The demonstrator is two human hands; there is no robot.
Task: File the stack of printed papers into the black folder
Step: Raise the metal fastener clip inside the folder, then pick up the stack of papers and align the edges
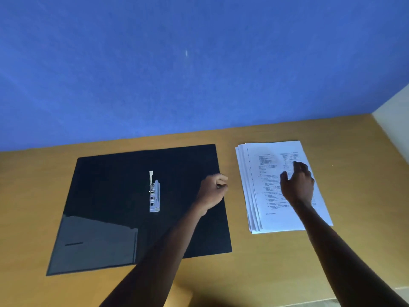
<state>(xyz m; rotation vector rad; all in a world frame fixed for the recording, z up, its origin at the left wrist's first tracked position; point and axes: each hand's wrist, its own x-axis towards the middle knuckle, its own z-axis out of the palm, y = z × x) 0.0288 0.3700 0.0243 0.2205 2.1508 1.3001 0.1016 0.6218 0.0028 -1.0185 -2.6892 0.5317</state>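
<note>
The black folder [115, 196] lies open and flat on the wooden table, with a metal clip mechanism [154, 192] standing at its spine. To its right lies the stack of printed papers [265, 196], slightly fanned. My left hand [213, 190] hovers over the folder's right edge with its fingers curled in and nothing in it. My right hand [297, 185] is spread, fingers apart, over the middle of the top sheet; whether it touches the paper I cannot tell.
The wooden table [243, 273] meets a blue wall [199, 63] at the back. A pale wall [396, 111] closes the right side. A glossy pocket [93, 244] covers the folder's lower left flap.
</note>
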